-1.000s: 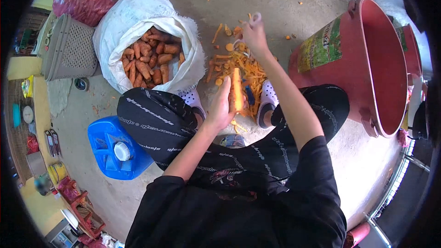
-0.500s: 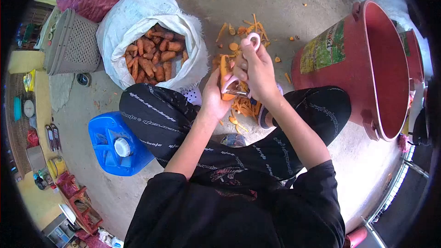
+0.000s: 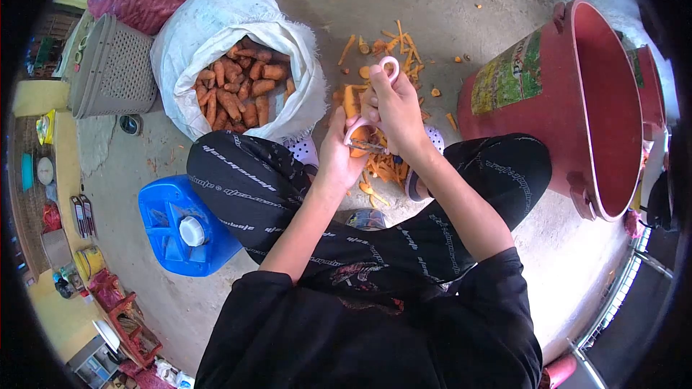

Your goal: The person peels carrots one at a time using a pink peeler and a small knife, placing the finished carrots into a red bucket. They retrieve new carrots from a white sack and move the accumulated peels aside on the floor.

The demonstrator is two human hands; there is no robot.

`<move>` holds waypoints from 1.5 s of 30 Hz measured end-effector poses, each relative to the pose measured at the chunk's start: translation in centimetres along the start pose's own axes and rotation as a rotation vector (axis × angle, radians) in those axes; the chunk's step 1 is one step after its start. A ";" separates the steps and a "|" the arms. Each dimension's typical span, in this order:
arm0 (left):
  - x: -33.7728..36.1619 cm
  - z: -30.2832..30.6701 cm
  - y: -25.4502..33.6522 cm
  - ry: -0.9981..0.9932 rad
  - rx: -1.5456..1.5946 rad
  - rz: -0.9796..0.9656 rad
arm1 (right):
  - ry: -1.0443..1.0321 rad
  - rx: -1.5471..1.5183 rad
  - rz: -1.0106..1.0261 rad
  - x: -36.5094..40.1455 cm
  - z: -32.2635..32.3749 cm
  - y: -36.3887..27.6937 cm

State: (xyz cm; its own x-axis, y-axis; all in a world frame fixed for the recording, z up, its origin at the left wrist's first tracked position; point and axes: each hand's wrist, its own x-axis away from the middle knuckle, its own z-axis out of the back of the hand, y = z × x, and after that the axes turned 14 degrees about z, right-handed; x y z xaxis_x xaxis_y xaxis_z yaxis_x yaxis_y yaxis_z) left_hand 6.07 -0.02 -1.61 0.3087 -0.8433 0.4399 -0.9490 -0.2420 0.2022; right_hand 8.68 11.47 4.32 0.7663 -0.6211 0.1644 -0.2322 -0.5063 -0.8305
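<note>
My left hand point(image 3: 339, 155) is closed around an orange carrot point(image 3: 351, 103), held upright above the floor between my knees. In my right hand point(image 3: 398, 112) is a pale pink peeler point(image 3: 390, 67), its ring-shaped handle end sticking up past my fingers. The peeler's metal blade lies across the lower part of the carrot, close to my left palm. Beneath my hands, orange carrot peelings point(image 3: 386, 166) cover the floor, with more peelings and cut ends beyond them.
A white sack point(image 3: 216, 21) of unpeeled carrots point(image 3: 238, 86) stands open at the front left. A blue jerrycan point(image 3: 189, 225) is beside my left knee. To the right, a large red bucket point(image 3: 555, 108) leans toward me. A grey perforated basket point(image 3: 119, 68) stands at far left.
Both hands have shifted slightly. The peeler's handle has tipped a little left and its blade sits against a lower part of the carrot. Both grips stay closed.
</note>
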 end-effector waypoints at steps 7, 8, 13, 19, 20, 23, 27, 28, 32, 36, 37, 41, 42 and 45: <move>0.5 -1.8 -0.1 0.104 -0.059 -0.002 | 0.050 0.036 -0.118 -1.3 0.5 0.7; 0.5 -1.6 -0.4 0.102 -0.072 0.013 | 0.044 0.062 -0.053 -1.9 0.6 0.6; 0.7 -0.9 -2.5 0.260 -0.139 0.043 | 0.002 0.124 0.009 -3.1 1.0 0.1; 2.6 -0.3 -2.4 0.114 -0.273 0.099 | 0.058 0.097 0.219 -7.3 4.0 1.8; 2.4 -0.9 -2.1 0.130 -0.276 0.084 | 0.073 0.134 0.277 -8.5 5.3 2.0; 3.0 -1.3 -1.8 0.240 -0.355 0.062 | 0.074 0.382 0.295 -8.9 5.7 1.4; 2.3 -0.6 -1.7 0.209 -0.237 0.079 | 0.024 0.313 0.473 -5.8 1.6 -1.0; 2.1 -0.1 -1.6 0.197 -0.214 0.067 | -0.016 0.267 0.431 -4.8 1.0 -2.0; 2.3 -1.7 -1.0 0.322 -0.229 0.038 | -0.144 0.082 0.218 -1.6 -0.3 -2.4; 2.8 -3.0 -0.9 0.214 -0.175 0.002 | -0.201 0.125 0.067 1.1 -0.4 -1.8; 2.8 -3.1 -1.0 0.243 -0.139 0.009 | -0.224 0.138 0.080 1.6 -0.2 -1.2; 2.7 -1.3 -1.6 0.174 -0.273 -0.022 | -0.165 0.188 0.172 0.3 0.1 -0.9; 2.5 -0.8 -1.7 0.216 -0.286 -0.018 | -0.134 0.178 0.182 -0.5 0.4 -0.7; 2.1 -0.7 -1.4 0.311 -0.378 -0.018 | -0.053 0.269 0.279 -3.2 1.2 0.0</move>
State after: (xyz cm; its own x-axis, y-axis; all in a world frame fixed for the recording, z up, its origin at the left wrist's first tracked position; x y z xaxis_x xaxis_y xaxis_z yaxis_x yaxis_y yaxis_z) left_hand 8.06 -1.13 -0.35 0.3837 -0.6431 0.6627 -0.8716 -0.0150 0.4900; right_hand 6.93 14.13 3.13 0.7278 -0.6770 -0.1091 -0.2756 -0.1430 -0.9506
